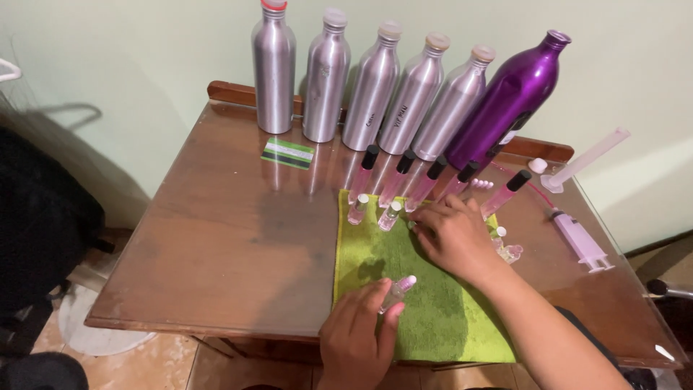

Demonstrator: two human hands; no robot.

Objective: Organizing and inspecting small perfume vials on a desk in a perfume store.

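Near the front edge of the wooden table (216, 238), on the green towel (433, 318), I see my left hand (357, 336) closed around a small clear vial (395, 291), tilted, with a pale pink tip. My right hand (455, 237) lies palm down, fingers spread and holding nothing, at the towel's back edge beside the pink tubes (404, 180).

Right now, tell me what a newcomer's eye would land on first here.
The glossy purple bottle leans at the back right of the wooden table, beside a row of five silver bottles along the wall. Next comes the bright green towel at the front edge, where the left hand holds a small clear vial and the right hand rests near slim pink black-capped vials.
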